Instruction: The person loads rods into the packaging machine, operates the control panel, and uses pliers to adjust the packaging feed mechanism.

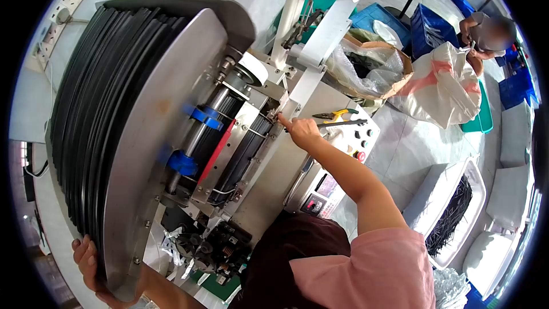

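Observation:
My left hand (87, 260) wraps around the lower end of a tall stack of black strips (91, 137), its fingers against them; the thumb is hidden. The strips stand side by side in a curved metal hopper (154, 103). My right hand (301, 131) is over the machine bed, index finger stretched to a small metal part (275, 113) by the feed track. Its other fingers curl around a thin black rod (346, 123) that sticks out to the right. Black strips (247, 142) also lie in the track, left of that hand.
Yellow-handled pliers (336, 115) lie near the control buttons (360, 143). Blue clamps (205, 117) ride on a shaft beside the hopper. White tape (326, 34) runs down from a roll. A white bin (477, 194) of black pieces and a sack (440, 91) stand right. Another person (489, 31) sits beyond.

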Available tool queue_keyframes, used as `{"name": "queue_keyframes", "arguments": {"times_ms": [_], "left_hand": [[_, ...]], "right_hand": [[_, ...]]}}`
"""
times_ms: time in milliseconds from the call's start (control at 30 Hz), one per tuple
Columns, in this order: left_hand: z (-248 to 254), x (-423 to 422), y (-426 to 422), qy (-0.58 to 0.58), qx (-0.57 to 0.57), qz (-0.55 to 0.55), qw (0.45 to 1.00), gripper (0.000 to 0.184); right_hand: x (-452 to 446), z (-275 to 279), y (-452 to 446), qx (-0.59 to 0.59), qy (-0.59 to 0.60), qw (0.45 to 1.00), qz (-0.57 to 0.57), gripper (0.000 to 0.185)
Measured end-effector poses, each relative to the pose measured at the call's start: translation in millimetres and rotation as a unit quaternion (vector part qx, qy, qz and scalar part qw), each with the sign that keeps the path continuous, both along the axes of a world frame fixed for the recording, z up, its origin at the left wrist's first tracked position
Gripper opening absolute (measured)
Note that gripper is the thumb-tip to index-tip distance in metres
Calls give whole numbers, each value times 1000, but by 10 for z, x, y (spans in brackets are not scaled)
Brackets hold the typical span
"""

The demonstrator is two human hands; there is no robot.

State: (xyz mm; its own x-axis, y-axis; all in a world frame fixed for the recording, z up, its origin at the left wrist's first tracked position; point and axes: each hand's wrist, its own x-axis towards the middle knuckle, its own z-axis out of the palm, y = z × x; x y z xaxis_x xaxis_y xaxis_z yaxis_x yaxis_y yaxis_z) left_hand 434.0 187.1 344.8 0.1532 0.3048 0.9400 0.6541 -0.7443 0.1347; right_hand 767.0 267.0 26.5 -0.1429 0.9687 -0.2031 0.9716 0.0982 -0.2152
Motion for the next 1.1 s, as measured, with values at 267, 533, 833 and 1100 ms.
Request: {"name": "queue_keyframes", "arguments": {"times_ms": [267, 533, 833, 1100], "left_hand": [[0, 8, -8, 37, 4, 14, 999, 47], [-3, 13, -10, 24, -5, 0, 1000, 47], [0, -5, -75, -12, -37, 11, 999, 47], [-3, 35, -92, -20, -30, 41, 999, 47]], "right_hand": [[96, -132, -47, 35, -12, 999, 6, 58], [278, 120, 199, 17, 75, 972, -222, 39], [477, -141, 753, -82, 266, 919, -281, 39], [818, -134, 1030, -211, 487, 775, -344, 19]]}}
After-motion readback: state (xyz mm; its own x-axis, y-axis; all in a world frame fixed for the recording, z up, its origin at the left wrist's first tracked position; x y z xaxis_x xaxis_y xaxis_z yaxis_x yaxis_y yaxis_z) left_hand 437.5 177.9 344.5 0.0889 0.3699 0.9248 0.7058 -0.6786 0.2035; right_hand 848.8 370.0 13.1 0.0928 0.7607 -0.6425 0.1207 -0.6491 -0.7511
